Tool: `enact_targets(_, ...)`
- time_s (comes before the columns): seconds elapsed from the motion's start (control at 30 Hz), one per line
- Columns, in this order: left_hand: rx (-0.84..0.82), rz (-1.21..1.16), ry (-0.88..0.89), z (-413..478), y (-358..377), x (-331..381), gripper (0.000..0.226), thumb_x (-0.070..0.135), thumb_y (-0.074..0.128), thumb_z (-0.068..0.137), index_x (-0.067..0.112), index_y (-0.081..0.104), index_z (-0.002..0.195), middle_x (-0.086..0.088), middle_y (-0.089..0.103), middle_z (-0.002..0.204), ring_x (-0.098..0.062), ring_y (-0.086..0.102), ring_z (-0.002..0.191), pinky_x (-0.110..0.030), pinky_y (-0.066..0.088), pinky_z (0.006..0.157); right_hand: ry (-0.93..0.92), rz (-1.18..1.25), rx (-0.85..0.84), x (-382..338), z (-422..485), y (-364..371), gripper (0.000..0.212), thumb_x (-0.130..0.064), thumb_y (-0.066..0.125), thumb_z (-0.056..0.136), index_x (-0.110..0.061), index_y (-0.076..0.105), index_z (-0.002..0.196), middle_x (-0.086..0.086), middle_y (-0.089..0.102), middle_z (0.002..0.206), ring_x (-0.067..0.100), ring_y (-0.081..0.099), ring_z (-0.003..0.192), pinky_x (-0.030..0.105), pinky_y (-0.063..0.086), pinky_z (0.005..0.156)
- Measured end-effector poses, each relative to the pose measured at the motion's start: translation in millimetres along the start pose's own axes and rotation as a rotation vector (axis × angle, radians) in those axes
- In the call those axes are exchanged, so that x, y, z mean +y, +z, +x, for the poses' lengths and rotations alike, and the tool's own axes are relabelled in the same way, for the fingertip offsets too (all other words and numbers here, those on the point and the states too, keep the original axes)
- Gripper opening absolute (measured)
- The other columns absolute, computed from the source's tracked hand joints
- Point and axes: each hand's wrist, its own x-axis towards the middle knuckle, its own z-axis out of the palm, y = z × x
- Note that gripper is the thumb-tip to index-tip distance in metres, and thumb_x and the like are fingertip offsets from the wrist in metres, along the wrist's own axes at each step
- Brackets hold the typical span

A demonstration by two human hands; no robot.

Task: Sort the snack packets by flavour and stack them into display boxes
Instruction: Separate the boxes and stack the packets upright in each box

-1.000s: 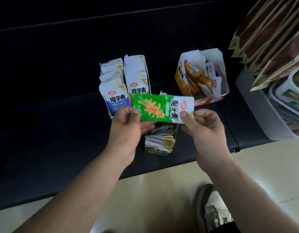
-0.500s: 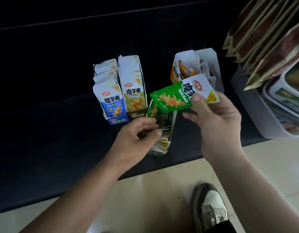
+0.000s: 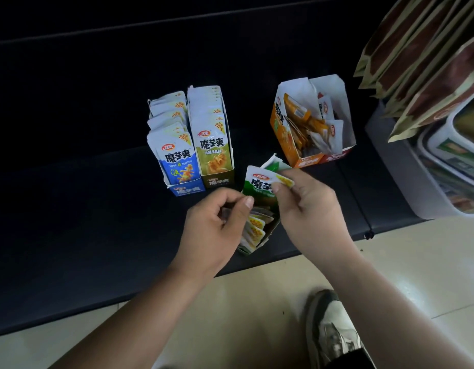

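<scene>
Green packet (image 3: pixel 258 183) sits pinched by its top in my right hand (image 3: pixel 307 209), just over the green box (image 3: pixel 269 237) on the dark counter (image 3: pixel 97 209). My left hand (image 3: pixel 211 227) curls at the packets (image 3: pixel 254 230) inside; I cannot tell if it grips one.

Head camera looks steeply down, close over the dark bench (image 3: pixel 70 209).
</scene>
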Motion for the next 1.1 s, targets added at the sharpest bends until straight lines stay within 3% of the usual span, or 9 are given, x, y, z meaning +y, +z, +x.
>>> enact_targets(0.17,-0.115,-0.060,-0.062,-7.6,-18.4,2.0,0.032,0.034,0.079,0.082,0.016,0.073,0.108,0.006,0.077,0.097,-0.008,0.073,0.090,-0.015,0.054,0.074,0.042,-0.187,-0.043,19.3,-7.0,14.7,0.017,-0.027,0.058,0.103,-0.019,0.071,0.111,0.001,0.074,0.092,0.025,0.069,0.084,0.046,0.059,0.065)
enact_targets(0.23,-0.217,-0.031,-0.058,-4.9,-28.6,-1.2,0.043,0.031,0.087,0.078,0.020,0.071,0.116,0.009,0.076,0.109,-0.010,0.072,0.104,-0.017,0.054,0.085,0.062,-0.200,-0.112,17.4,-7.3,11.9,0.026,-0.039,0.052,0.101,-0.023,0.071,0.107,0.001,0.071,0.089,0.026,0.065,0.087,0.047,0.057,0.069)
enact_targets(0.33,-0.340,0.055,-0.060,-0.4,-38.9,-6.2,0.067,0.029,0.098,0.065,0.030,0.067,0.124,0.016,0.072,0.120,-0.005,0.067,0.116,-0.016,0.051,0.096,0.182,-0.019,-0.217,9.7,-12.2,-5.0,0.033,-0.048,0.046,0.106,-0.025,0.069,0.100,-0.007,0.067,0.074,0.013,0.061,0.070,0.039,0.053,0.063)
enact_targets(0.5,-0.173,0.177,0.032,-1.4,-28.4,-16.7,0.052,0.036,0.097,0.066,0.033,0.071,0.112,0.011,0.071,0.109,-0.014,0.068,0.106,-0.040,0.057,0.090,0.206,-0.004,-0.262,6.2,-19.5,-5.7,0.040,-0.043,0.045,0.108,-0.016,0.062,0.083,-0.006,0.050,0.058,0.007,0.045,0.056,0.024,0.034,0.051)
enact_targets(0.67,-0.231,0.170,0.119,-5.6,-22.7,-17.5,0.052,0.029,0.095,0.072,0.022,0.070,0.116,0.010,0.068,0.111,-0.018,0.070,0.102,-0.044,0.059,0.084,0.209,0.083,-0.200,5.9,-7.0,9.8,0.047,-0.036,0.049,0.109,-0.006,0.061,0.074,0.001,0.052,0.058,0.007,0.044,0.051,0.019,0.034,0.048)
enact_targets(0.8,-0.287,0.306,0.215,-4.1,-28.7,-24.3,0.051,0.026,0.092,0.074,0.025,0.069,0.119,0.016,0.063,0.113,-0.014,0.065,0.106,-0.042,0.056,0.086,0.189,0.154,-0.211,10.7,3.4,9.8,0.042,-0.037,0.053,0.107,-0.008,0.063,0.078,0.008,0.055,0.064,0.016,0.047,0.059,0.033,0.040,0.057)
enact_targets(0.87,-0.191,0.359,0.256,-4.9,-19.3,-28.5,0.047,0.033,0.091,0.074,0.025,0.070,0.115,0.016,0.061,0.108,-0.015,0.064,0.101,-0.044,0.057,0.081,0.180,0.242,-0.200,10.0,6.3,11.3,0.029,-0.033,0.060,0.105,-0.013,0.074,0.089,-0.003,0.066,0.072,0.011,0.060,0.068,0.031,0.049,0.064)
enact_targets(0.97,-0.046,0.341,0.247,-10.4,0.8,-30.3,0.046,0.040,0.089,0.074,0.026,0.065,0.112,0.014,0.058,0.106,-0.020,0.064,0.096,-0.045,0.059,0.073,0.215,0.371,-0.152,8.0,9.8,8.0,0.016,-0.022,0.065,0.103,-0.014,0.079,0.103,-0.001,0.079,0.091,0.013,0.075,0.087,0.028,0.062,0.075)
enact_targets(1.1,0.053,0.237,0.137,-16.3,3.6,-29.9,0.062,0.033,0.098,0.065,0.031,0.053,0.108,0.016,0.051,0.110,-0.011,0.067,0.099,-0.039,0.063,0.070,0.219,0.275,-0.131,12.6,4.5,5.2,0.027,-0.031,0.066,0.101,-0.011,0.077,0.087,0.008,0.076,0.080,0.029,0.073,0.079,0.048,0.060,0.071)
